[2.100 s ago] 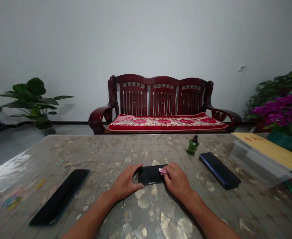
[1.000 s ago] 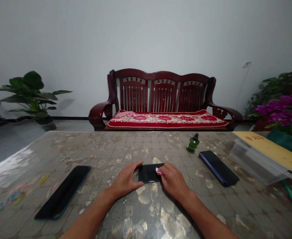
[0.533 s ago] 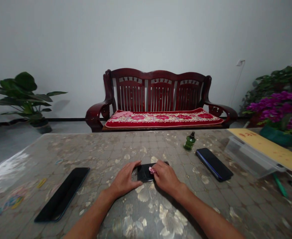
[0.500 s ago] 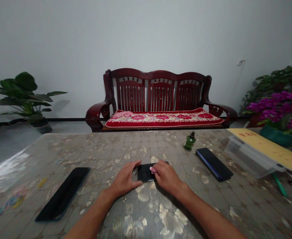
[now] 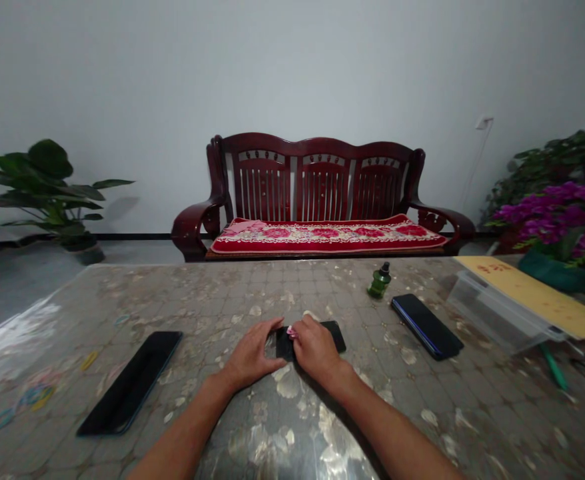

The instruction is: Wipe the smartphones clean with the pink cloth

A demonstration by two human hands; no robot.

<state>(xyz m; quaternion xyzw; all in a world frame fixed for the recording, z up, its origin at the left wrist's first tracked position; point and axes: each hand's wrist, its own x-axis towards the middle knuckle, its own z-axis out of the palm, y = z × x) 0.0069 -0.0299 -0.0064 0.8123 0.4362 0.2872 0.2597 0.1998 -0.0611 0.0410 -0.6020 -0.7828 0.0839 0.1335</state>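
Inside the table's far edge [image 5: 252, 268], my right hand [image 5: 317, 348] is pinching pink cloth [image 5: 291, 332] over a phone [image 5: 336, 335], wide-spread left hand [image 5: 251, 353] gripping its edges.

Phone [image 5: 335, 335] laid flat on flowered table [image 5: 197, 287], its left end held between thumb and fingers of left hand [image 5: 252, 353]; pink cloth [image 5: 291, 332] pinched in right hand [image 5: 317, 348] over the screen; second phone [image 5: 131, 385] seen at left, green bottle [image 5: 379, 283] at right, wooden bench [image 5: 323, 190] beyond

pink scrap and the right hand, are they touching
Touching: the head view shows the pink scrap held by the right hand, sticking out at its fingertips.
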